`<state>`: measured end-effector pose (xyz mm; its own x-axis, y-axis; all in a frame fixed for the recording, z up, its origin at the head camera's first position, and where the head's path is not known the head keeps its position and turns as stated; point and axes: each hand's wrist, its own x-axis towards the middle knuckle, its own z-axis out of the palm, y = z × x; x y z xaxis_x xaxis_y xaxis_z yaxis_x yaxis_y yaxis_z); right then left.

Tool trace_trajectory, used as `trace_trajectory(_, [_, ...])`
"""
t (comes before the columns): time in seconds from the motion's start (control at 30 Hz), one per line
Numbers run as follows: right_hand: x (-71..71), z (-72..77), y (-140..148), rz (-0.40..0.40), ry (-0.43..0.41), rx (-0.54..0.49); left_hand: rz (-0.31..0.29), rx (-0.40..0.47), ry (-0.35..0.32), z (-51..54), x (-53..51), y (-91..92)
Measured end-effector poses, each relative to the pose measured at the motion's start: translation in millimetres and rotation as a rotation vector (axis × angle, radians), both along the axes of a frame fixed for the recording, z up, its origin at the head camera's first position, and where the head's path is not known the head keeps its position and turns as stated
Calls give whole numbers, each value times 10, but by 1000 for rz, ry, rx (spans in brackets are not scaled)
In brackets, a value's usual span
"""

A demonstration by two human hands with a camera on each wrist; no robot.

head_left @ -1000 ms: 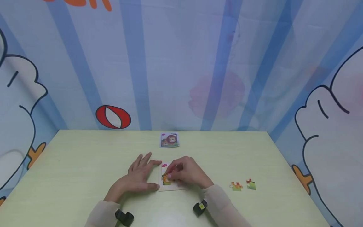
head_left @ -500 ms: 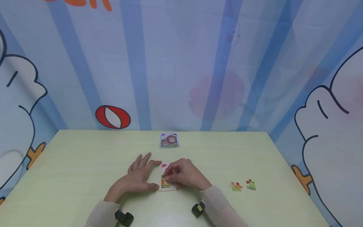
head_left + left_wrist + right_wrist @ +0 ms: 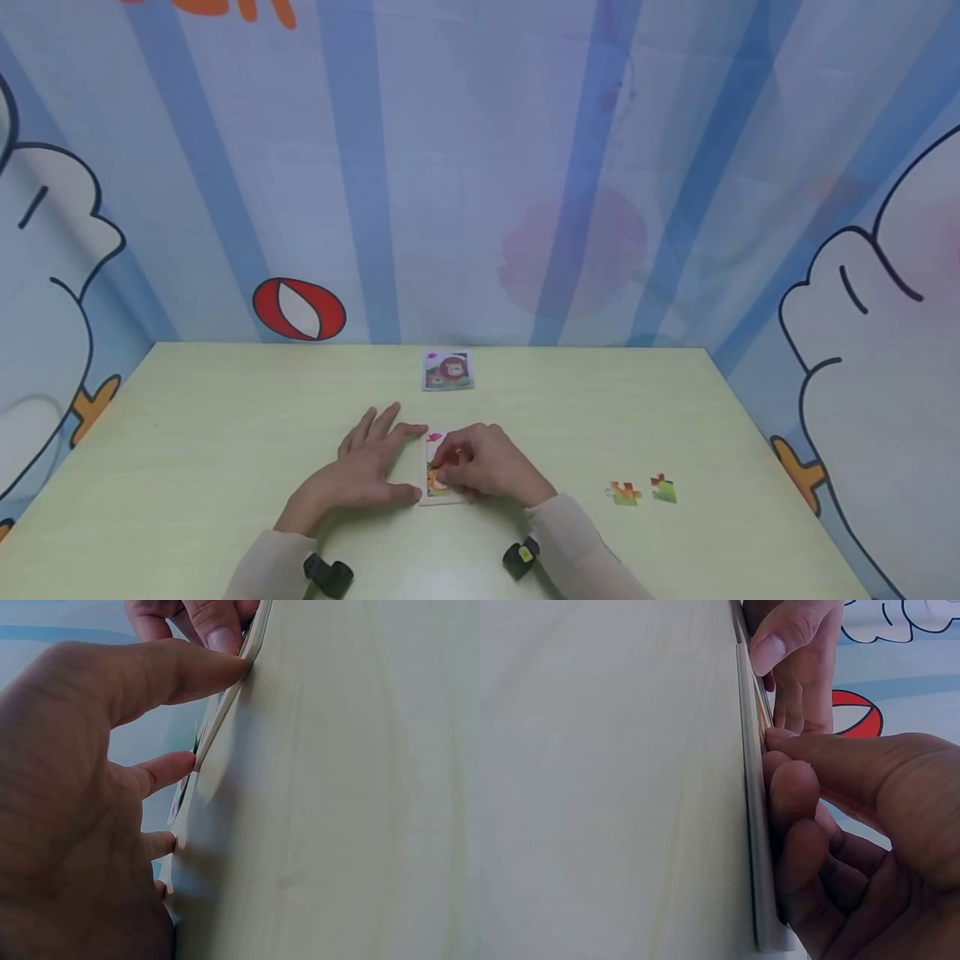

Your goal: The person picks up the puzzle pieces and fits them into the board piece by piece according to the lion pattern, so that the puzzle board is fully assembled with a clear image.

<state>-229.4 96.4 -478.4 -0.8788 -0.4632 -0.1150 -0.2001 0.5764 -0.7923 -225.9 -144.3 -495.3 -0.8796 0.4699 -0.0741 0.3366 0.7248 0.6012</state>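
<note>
Currently L hand (image 3: 367,475) is spreading wide beside puzzle board (image 3: 442,502), fingers extended, thumb + index tips touching its L edge; it's gripping nothing. R hand (image 3: 495,462) is bending over board, thumb + index tips meeting at pictured face, other fingers resting curled by R part; can't tell if a pc is being pinched, contact pt hidden. Board is lying flat on table (image 3: 225,433) betw. hands, L strip showing pink mark up top, orange figure lower down; R hand is covering much of the rest. Orange/green jigsaw pc (image 3: 625,492) and red/green jigsaw pc (image 3: 664,488) are lying near each other, apart, well to R of R hand. Lion card (image 3: 447,371) is lying beyond board, near table's far edge. Striped backdrop (image 3: 465,167) is hanging behind table.
</note>
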Motion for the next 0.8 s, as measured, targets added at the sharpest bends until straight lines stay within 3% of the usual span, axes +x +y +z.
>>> trace_trajectory(0.17, [-12, -22, 23, 17, 14, -16, -6, -16, -23, 130, 42, 14])
trace_trajectory(0.27, [-13, -23, 66, 18, 22, -37, -6, -28, -29, 144, 49, 15])
trace_trajectory(0.43, [11, 17, 180, -26, 35, -60, -7, -22, -29, 133, 46, 16])
trace_trajectory(0.63, [82, 54, 369, -71, 19, -82, 2, -12, -2, 20, 6, 3])
trace_trajectory(0.8, [148, 102, 584, -98, 34, -68, 3, -30, -12, 3, -7, 7])
